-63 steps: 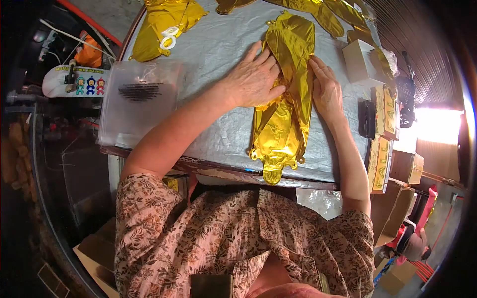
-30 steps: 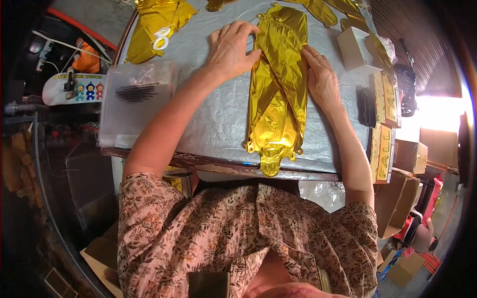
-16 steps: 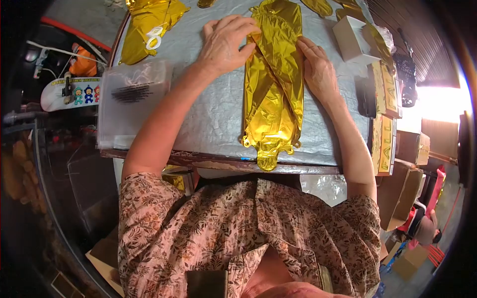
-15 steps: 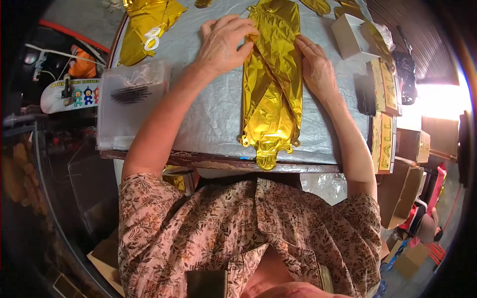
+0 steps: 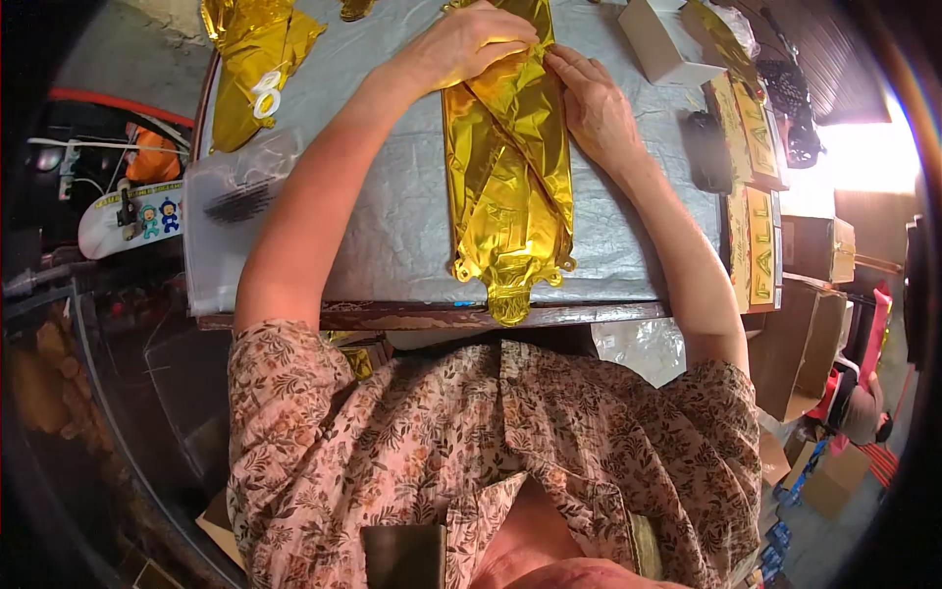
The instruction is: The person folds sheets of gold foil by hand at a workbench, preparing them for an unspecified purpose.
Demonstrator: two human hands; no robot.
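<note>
A shiny gold foil balloon point(image 5: 510, 196), flat and partly folded, lies lengthwise down the table; its tabbed end hangs slightly over the front edge. Across its upper part reaches my left hand point(image 5: 474, 44), with the fingers closed on a fold of the foil. My right hand point(image 5: 596, 106) lies along the balloon's right edge, its fingers stretched out and the fingertips touching the foil close to the left hand's fingertips. The far end of the balloon is partly hidden behind my left hand.
Another gold foil piece point(image 5: 250, 69) with a white ring of ribbon point(image 5: 265, 95) lies at the back left. Clear plastic sleeves point(image 5: 221, 245) sit at the left edge. A white box point(image 5: 667, 49) and printed cartons point(image 5: 760, 265) stand on the right, near a dark object point(image 5: 708, 152).
My left hand has moved right across the foil and closed on a fold, towards my right hand. The view has shifted slightly.
</note>
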